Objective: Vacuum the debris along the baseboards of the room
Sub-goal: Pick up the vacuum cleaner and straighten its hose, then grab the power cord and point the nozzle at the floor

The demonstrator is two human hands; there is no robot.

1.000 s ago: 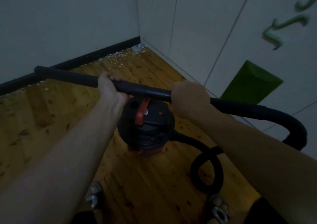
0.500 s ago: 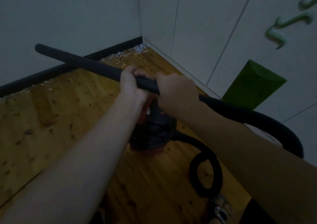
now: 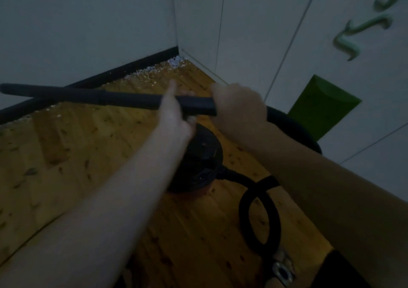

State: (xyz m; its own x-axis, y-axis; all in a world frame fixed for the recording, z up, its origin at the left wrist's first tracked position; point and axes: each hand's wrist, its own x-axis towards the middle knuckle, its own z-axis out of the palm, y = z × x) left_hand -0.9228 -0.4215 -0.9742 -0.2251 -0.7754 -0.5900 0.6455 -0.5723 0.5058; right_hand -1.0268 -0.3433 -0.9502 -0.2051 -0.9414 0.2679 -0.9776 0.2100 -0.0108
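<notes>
Vacuum wand (image 3: 106, 97): right hand (image 3: 239, 106) gripping it; left hand (image 3: 175, 111) blurred against it, grip unclear; debris (image 3: 154, 69) along baseboard (image 3: 123, 69).

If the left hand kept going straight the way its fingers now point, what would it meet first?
Probably the debris by the black baseboard near the corner; the left hand is blurred against the vacuum wand, so depth is unclear.

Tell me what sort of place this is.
Most likely a room in a home: a wooden floor, a dark baseboard under a plain wall, and white cabinet doors with green handles meeting in a corner.
</notes>
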